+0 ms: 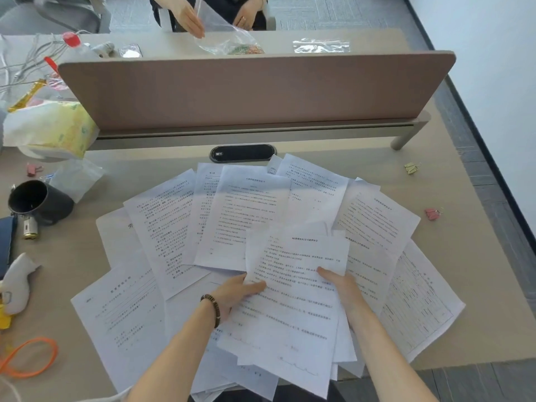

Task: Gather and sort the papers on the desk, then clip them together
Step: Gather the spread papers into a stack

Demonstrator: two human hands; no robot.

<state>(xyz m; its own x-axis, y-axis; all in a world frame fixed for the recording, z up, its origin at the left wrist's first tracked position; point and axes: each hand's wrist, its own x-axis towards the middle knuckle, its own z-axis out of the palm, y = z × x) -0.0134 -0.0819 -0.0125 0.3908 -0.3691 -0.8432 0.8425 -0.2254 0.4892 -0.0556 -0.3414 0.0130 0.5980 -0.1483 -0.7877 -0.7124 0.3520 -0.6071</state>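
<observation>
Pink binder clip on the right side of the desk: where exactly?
Head view: the pink binder clip lies on the bare desk right of the spread papers, nearer than the yellow binder clip.

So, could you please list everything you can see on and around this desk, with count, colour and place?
printed papers: many, white, fanned across desk centre
held sheets: a few, white, nearest stack
binder clips: two pink, one yellow-green, desk edges
mug: one, black, left
rubber band: one, orange, near left
tissue pack: one, yellow-white, far left
divider: one, brown, behind papers
plastic bag: one, clear, held by another person beyond divider
left hand: grips sheets' left edge, beaded bracelet
right hand: grips right edge
</observation>
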